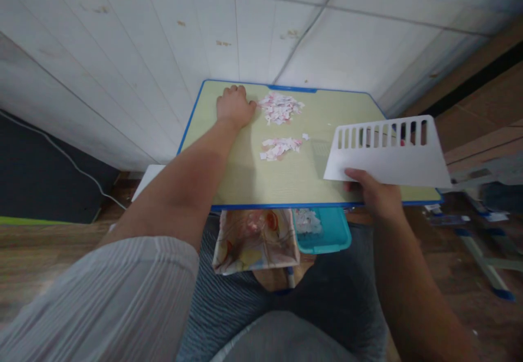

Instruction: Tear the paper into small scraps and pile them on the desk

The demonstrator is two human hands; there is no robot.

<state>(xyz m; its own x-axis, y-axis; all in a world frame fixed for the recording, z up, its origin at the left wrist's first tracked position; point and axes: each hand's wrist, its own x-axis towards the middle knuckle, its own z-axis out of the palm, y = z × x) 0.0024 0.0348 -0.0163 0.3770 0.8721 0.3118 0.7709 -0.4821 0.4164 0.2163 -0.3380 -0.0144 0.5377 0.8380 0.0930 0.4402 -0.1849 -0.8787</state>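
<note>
White, stiff and slotted along its upper edge, a flat panel (384, 166) is clasped in the right grip (376, 190), thumb over its lower front and the other fingers mostly hidden behind. It spreads above and to both sides of that grip, over the right part of the counter (237, 185), which has a pale yellow-green top and a blue rim. Whether its lower edge touches the surface, I cannot tell.

The left grip (235, 106) rests at the counter's far left, fingers bent and thumb towards the paper; I cannot tell whether it is closed on anything. Just right of it lies a heap of white and pink paper scraps (281, 107). A smaller scatter of scraps (281, 148) lies nearer the body than that grip and to its right, with a single scrap (305, 137) beside it.

Left of the right grip and lower, below the counter's near edge, are a teal bin (327, 236) holding pale bits and, further left, a patterned box (257, 242).
</note>
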